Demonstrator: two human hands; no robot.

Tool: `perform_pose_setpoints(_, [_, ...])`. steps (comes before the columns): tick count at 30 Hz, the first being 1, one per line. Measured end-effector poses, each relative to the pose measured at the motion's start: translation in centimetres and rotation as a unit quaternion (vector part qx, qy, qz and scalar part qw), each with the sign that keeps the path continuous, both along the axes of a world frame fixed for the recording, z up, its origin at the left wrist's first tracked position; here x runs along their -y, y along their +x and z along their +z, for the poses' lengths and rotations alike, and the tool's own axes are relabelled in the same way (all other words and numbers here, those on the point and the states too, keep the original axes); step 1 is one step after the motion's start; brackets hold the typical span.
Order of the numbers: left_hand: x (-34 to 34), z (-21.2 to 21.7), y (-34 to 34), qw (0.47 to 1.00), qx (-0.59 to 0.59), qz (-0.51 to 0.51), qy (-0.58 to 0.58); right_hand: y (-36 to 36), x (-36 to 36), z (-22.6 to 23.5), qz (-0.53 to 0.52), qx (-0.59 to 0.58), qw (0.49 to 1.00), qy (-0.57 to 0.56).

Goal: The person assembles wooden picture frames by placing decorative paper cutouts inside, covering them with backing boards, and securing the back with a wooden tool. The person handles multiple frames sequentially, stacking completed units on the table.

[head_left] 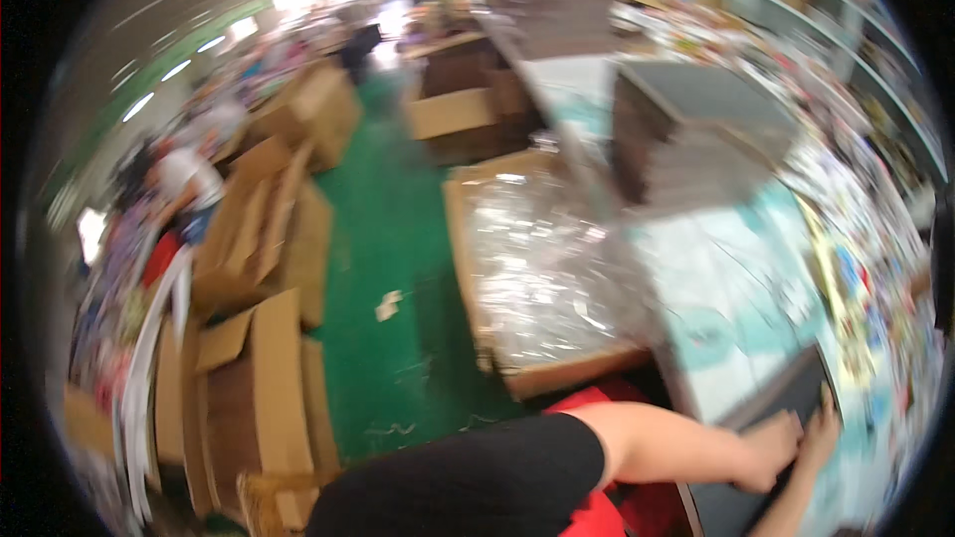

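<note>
– Left hand and right hand are close together, over which thing?
– Over a dark flat panel, near its right edge. Blur covers the fingers, so I cannot tell if they grip.
– Where is this panel?
– On the near part of the table. Along the table's left edge stands a carton with clear plastic film; further left, green floor makes a lane until the open cardboard boxes.
</note>
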State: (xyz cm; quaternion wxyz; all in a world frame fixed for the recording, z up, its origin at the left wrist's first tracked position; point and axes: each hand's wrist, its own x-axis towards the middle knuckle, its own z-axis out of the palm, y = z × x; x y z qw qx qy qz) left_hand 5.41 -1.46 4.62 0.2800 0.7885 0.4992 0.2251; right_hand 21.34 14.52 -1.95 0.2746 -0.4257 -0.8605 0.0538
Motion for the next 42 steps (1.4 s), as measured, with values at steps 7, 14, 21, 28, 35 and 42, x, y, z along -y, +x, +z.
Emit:
perform_pose_setpoints(7, [-0.9, -4.0, 0.0, 0.976, -0.117, 0.087, 0.161, -5.2, 2.8, 4.1, 0.01, -0.026, 0.994, -0.105])
perform_pose_setpoints(14, [-0.7, -3.6, 0.6, 0.973, -0.157, 0.063, 0.157, -6.2, 5.0, 6.0, 0.002, 0.042, 0.993, -0.109])
perform_pose_setpoints(21, [-0.5, -3.1, 0.3, 0.969, -0.182, 0.057, 0.157, -7.8, 5.3, 5.9, 0.006, 0.091, 0.992, -0.084])
perform_pose_setpoints(28, [-0.6, -3.3, 0.2, 0.971, -0.176, 0.05, 0.155, -7.3, 5.7, 5.5, -0.009, 0.14, 0.988, -0.056])
perform_pose_setpoints(35, [-0.7, -3.2, -0.1, 0.979, -0.123, 0.055, 0.155, -7.8, 5.8, 6.5, -0.02, 0.154, 0.984, -0.09])
perform_pose_setpoints(42, [11.1, -2.8, -3.2, 0.975, -0.05, -0.098, 0.191, -3.7, 13.0, 7.1, 0.042, -0.02, 0.991, -0.125])
